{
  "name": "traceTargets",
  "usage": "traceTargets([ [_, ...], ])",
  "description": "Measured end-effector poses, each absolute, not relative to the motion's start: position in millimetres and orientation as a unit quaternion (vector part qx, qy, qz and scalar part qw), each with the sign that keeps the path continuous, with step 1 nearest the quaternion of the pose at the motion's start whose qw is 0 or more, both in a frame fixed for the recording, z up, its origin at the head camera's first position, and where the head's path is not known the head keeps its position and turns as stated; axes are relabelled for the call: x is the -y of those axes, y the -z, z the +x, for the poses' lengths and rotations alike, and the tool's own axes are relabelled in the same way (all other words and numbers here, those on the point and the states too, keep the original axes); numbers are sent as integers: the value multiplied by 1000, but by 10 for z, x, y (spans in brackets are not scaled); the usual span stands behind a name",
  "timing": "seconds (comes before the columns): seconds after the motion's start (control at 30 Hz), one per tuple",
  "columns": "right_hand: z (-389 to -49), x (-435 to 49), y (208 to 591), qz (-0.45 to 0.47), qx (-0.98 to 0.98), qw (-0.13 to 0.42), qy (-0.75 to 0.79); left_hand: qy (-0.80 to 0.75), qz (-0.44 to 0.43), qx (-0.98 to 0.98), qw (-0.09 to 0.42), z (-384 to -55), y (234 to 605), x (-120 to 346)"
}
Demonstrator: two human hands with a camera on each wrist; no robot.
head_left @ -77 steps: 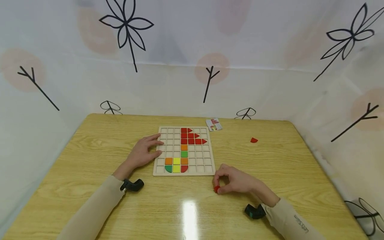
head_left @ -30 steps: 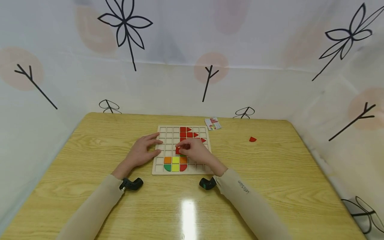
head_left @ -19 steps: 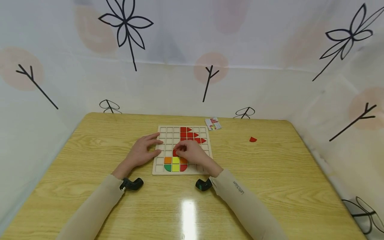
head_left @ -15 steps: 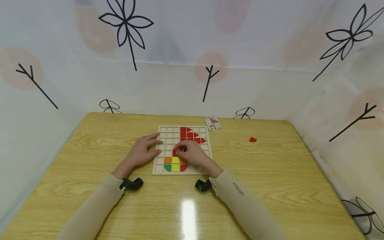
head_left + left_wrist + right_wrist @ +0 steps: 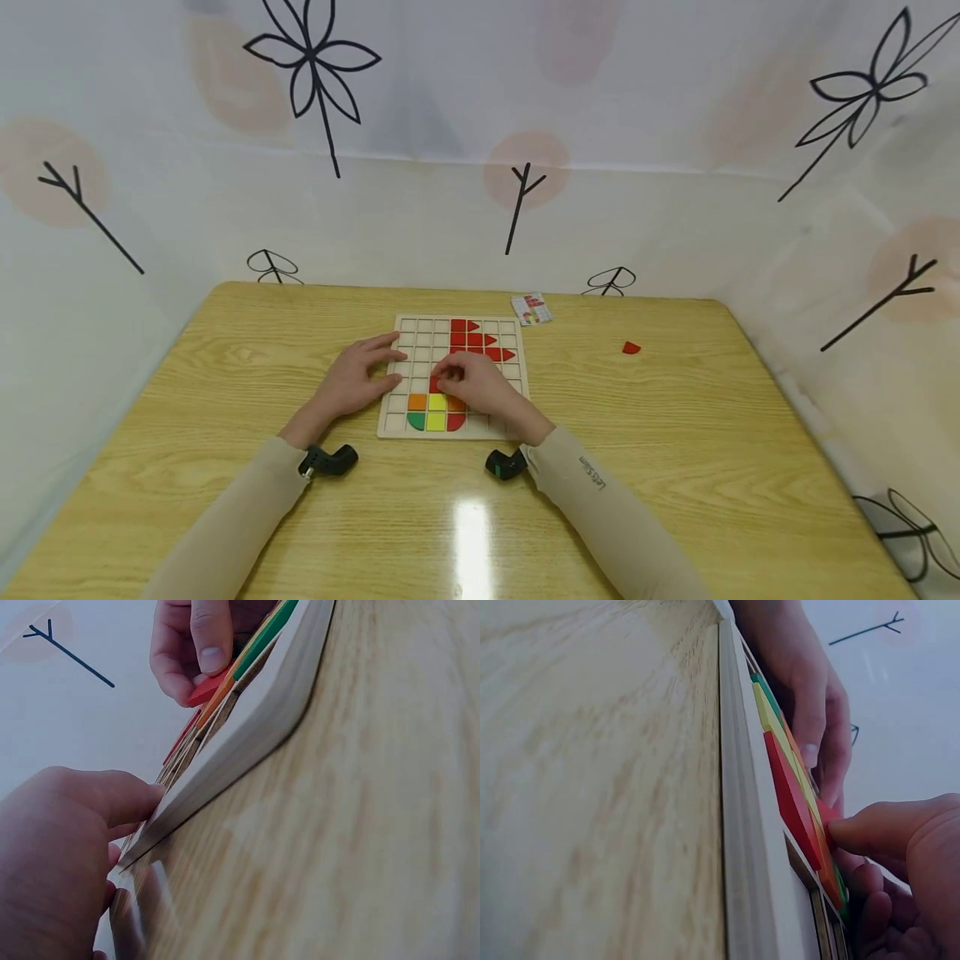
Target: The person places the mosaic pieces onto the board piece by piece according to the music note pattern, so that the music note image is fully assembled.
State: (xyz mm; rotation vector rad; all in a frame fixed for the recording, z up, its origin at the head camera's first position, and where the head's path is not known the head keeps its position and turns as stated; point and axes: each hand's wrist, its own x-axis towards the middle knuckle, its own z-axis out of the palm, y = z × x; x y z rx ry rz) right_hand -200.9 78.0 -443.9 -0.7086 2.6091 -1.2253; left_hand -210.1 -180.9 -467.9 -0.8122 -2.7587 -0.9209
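In the head view, a wooden grid board (image 5: 397,422) lies on the table with coloured tiles set in its cells. My left hand (image 5: 348,382) rests at its left edge, fingers spread and fingertips on the rim. My right hand (image 5: 480,385) is over the board, thumb and fingers pinching a red tile (image 5: 434,385) just above a yellow tile (image 5: 437,402). The right wrist view shows this red tile (image 5: 827,814) under the thumb, behind a red rounded tile (image 5: 791,799). Its full outline is hidden by the fingers. The right hand also covers tiles in the board's middle.
A small printed pattern card (image 5: 532,308) lies beyond the board's top right corner. One loose red quarter-round tile (image 5: 632,347) sits on the wooden table (image 5: 675,433) to the right. A patterned cloth (image 5: 420,217) hangs behind the table.
My right hand has moved from the table beside the board's lower right corner to over the board, carrying the red tile. The board's near edge has slid slightly left. My left hand stays put.
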Motion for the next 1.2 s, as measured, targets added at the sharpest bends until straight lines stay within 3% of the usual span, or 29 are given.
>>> traceTargets([
  [0.3,-2030,-781,4439,-245,-886,85,384,302,-272,912,62,-2098,4657,1800],
  [0.67,-2059,-854,4342,-251,-872,135,398,299,-272,912,61,-2082,4631,1799],
  [1.2,-2168,-1099,4318,-242,-863,98,432,298,-263,916,60,-2083,4663,1793],
])
